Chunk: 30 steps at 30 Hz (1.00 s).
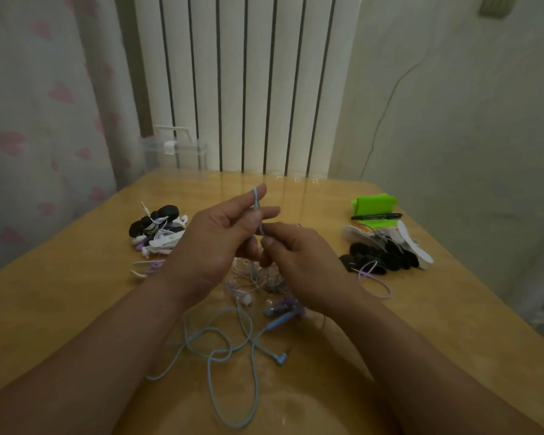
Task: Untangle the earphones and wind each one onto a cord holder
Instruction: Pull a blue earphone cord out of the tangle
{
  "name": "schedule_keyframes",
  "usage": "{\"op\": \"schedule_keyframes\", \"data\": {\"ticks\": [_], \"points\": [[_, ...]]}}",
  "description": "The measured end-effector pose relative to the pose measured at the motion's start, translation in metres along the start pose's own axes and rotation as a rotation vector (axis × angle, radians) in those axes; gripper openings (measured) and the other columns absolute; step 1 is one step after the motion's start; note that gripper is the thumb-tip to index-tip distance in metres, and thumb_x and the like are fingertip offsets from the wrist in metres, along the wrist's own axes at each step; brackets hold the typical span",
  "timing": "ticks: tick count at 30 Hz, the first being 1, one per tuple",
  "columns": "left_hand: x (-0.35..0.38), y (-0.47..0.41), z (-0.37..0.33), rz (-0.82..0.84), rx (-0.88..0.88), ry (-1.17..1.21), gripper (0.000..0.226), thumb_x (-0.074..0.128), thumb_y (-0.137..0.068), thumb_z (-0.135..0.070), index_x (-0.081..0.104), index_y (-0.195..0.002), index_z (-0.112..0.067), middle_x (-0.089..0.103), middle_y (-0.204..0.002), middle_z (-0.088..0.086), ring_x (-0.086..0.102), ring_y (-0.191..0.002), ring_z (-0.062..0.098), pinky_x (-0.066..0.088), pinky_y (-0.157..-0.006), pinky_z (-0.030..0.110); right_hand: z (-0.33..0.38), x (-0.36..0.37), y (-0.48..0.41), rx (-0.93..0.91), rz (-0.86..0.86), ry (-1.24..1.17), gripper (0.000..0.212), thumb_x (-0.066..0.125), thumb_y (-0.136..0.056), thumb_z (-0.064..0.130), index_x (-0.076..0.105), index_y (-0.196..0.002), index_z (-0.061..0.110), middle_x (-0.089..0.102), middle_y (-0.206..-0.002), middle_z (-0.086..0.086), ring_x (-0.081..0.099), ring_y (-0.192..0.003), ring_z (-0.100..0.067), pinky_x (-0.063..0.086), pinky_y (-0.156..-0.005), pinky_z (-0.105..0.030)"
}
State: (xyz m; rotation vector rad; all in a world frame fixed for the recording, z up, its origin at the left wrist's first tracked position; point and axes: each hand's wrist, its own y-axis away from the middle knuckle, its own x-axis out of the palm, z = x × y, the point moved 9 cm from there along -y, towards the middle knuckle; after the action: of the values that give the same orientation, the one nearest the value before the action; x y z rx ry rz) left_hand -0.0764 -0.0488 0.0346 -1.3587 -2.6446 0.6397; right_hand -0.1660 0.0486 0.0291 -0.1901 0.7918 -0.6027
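A light blue earphone cord (220, 356) lies in loose loops on the wooden table (76, 302), its plug (283, 356) at the right. One strand runs up over the raised fingers of my left hand (214, 243), looped at the fingertip. My right hand (299, 262) pinches the same strand just below. Under both hands sits a tangle of white and purple earphones (258, 287). Empty black and white cord holders (387, 252) are piled at the right.
Wound earphones on black holders (157, 230) form a heap at the left. A green object (374, 204) with a black pen (376, 216) lies at the far right. A clear plastic box (173, 149) stands behind the table, before a white radiator.
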Motion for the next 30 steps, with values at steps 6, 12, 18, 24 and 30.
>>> {"op": "schedule_keyframes", "data": {"ticks": [6,12,18,24,30], "points": [[0.002,0.004,0.000,0.040,0.132,-0.548,0.050,0.055,-0.107,-0.026,0.045,-0.152,-0.045,0.070,-0.089,-0.003,0.063,-0.075,0.022,0.056,-0.077,0.043,0.003,-0.011,0.005,-0.016,0.026,0.179,0.019,0.053,-0.105,0.022,0.071,-0.112,0.023,0.070,-0.085,0.006,0.064,-0.076,-0.009,0.050,-0.067,-0.030],[0.015,0.005,0.003,0.196,0.101,-0.646,0.048,0.050,-0.109,-0.029,0.044,-0.152,-0.049,0.070,-0.093,-0.017,0.061,-0.075,0.012,0.053,-0.072,0.035,0.007,-0.044,0.005,-0.034,-0.152,0.003,0.012,0.061,-0.097,0.013,0.066,-0.102,0.023,0.072,-0.084,0.005,0.068,-0.081,-0.008,0.058,-0.073,-0.035],[0.031,0.011,-0.004,0.383,0.063,-0.497,0.038,0.050,-0.109,-0.021,0.062,-0.137,-0.043,0.063,-0.080,-0.001,0.054,-0.066,0.004,0.050,-0.064,0.023,-0.006,-0.055,0.004,0.056,-0.089,-0.373,0.002,0.068,-0.099,0.009,0.066,-0.100,0.009,0.073,-0.077,-0.007,0.051,-0.049,-0.008,0.039,-0.046,-0.028],[0.030,0.022,-0.003,0.539,-0.136,-0.181,0.032,0.053,-0.104,-0.020,0.072,-0.128,-0.009,0.061,-0.077,0.004,0.053,-0.060,0.014,0.049,-0.062,0.028,-0.007,-0.048,0.005,0.023,-0.008,-0.497,0.006,0.072,-0.096,0.012,0.066,-0.095,0.010,0.067,-0.076,-0.008,0.045,-0.049,-0.007,0.036,-0.046,-0.023],[0.033,0.023,-0.014,0.508,-0.163,0.278,0.040,0.060,-0.098,-0.023,0.069,-0.137,-0.021,0.063,-0.087,0.010,0.045,-0.054,0.011,0.050,-0.057,0.027,-0.005,-0.024,0.005,0.077,0.099,-0.774,0.012,0.057,-0.105,0.016,0.065,-0.098,0.011,0.054,-0.073,-0.003,0.032,-0.052,-0.012,0.031,-0.044,-0.022]]}}
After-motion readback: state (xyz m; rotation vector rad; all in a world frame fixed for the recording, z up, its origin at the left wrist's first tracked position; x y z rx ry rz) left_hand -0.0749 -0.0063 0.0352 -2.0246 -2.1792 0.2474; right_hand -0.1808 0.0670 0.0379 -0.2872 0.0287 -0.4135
